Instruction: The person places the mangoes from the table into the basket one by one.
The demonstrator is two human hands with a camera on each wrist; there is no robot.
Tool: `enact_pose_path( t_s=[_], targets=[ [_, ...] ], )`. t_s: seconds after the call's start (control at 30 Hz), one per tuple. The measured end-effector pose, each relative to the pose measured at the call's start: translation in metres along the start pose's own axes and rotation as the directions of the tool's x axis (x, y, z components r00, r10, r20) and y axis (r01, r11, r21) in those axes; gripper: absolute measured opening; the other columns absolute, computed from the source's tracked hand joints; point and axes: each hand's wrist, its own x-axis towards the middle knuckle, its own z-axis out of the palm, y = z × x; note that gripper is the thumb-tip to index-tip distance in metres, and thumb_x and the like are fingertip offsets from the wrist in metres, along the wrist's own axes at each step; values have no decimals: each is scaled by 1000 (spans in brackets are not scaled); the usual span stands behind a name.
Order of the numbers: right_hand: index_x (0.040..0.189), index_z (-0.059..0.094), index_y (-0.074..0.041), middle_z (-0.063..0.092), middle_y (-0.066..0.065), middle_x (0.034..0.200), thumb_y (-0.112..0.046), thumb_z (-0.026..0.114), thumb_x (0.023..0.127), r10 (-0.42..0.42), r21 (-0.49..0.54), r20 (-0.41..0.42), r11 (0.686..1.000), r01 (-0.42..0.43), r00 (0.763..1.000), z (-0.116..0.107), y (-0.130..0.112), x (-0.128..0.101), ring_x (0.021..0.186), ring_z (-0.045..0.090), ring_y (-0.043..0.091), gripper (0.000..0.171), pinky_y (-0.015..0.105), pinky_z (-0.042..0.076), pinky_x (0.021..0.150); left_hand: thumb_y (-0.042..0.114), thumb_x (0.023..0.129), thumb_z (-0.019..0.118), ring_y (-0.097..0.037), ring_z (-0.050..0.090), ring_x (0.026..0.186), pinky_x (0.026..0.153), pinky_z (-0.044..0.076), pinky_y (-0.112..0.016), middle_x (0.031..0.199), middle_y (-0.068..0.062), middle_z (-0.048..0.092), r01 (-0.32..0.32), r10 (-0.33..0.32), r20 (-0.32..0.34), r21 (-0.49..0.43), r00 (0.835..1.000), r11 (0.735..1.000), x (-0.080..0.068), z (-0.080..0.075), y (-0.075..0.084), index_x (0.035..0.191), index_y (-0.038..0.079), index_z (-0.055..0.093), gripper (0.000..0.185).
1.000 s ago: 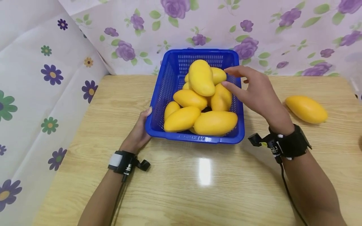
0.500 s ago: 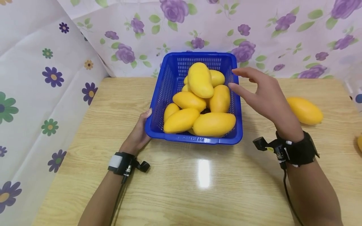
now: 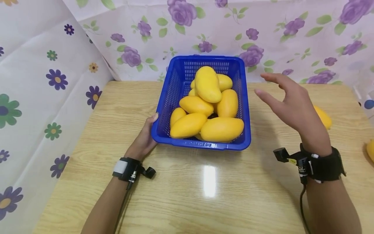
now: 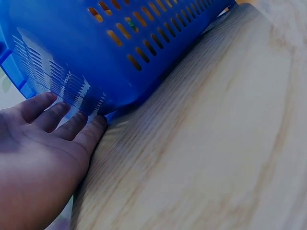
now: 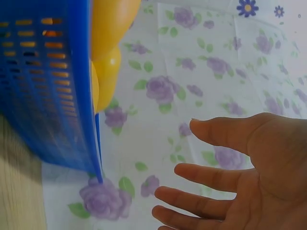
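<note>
A blue plastic basket point(image 3: 246, 107) stands on the table, heaped with yellow mangoes point(image 3: 195, 105). One mango point(image 3: 208, 84) lies on top of the others. My left hand point(image 3: 143, 138) rests against the basket's near left side, the thumb at the rim. In the left wrist view, its fingers point(image 4: 72, 127) lie fairly straight against the outer wall. To the right of the basket, my right hand point(image 3: 293, 105) is in the air with nothing in it, thumb and fingers spread apart. Behind that hand, a loose mango point(image 3: 323, 117) is partly hidden.
Another mango point(image 3: 370, 150) is cut off by the right edge of the head view. The wooden table point(image 3: 181, 195) meets a flower-patterned sheet point(image 3: 140, 19) behind the basket, and a second flowered sheet point(image 3: 29, 97) hangs on the left.
My right hand has drawn away from the mangoes to the right, past the basket's rim, and now covers more of the loose mango. The left hand stays at the basket.
</note>
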Motion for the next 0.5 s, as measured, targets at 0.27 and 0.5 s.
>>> enact_pose_path(
  t_s=[0.27,0.5],
  targets=[
    [159,35,-20,38,16,159,-45,58,101,116,-41,5,992,-116,993,-14,25,-5,146,28,45,67,69,22,112,55,100,52,-19,50,121,101,44,-32,140,-9,48,4,-4,8,-25,1000,1000,2,2,-1,156,8,31,76],
    [161,25,-13,31,27,159,-46,55,102,166,-102,41,982,-161,985,-16,58,-9,146,22,51,74,74,20,107,55,100,51,-19,51,119,99,45,-31,137,-8,49,-7,7,-1,-26,1000,1000,1,2,-1,155,6,32,76]
  ],
)
